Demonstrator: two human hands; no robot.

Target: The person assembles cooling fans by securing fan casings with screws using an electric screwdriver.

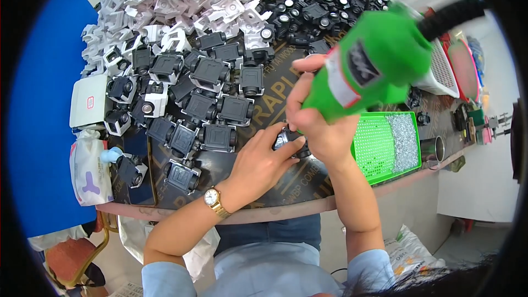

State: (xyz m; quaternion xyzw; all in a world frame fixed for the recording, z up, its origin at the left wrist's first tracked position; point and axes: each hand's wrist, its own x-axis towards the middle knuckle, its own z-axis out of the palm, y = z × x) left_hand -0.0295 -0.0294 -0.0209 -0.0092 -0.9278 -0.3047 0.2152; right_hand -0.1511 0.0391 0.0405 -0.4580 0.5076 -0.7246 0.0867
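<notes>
Nearest up is the pinkish table edge (291, 214), and just past it a gold watch (212, 197) is worn on the left wrist. The small black part (282, 139) is pinned on the dark tabletop by the left hand (261, 157), thumb on one side and fingers on the other, so it's pretty well caged. Looks like light, stiff plastic, probably a bit slick on the glossy bits, so it's best held low by the sides with fingertips kept off the top. Above it, the green power tool (366, 60) is wrapped in the right hand (324, 126); it's likely the heavier thing here, best gripped around the body, with some drag expected from the black hose. Its tip is hidden, so contact with the part can't be told. Over to the right, small silvery screws (404, 137) are heaped in a green tray (374, 146). Further left, black-and-white units (219, 136) are spread about, and at the back white shells (181, 3) and black pieces (324, 5) are piled high.
</notes>
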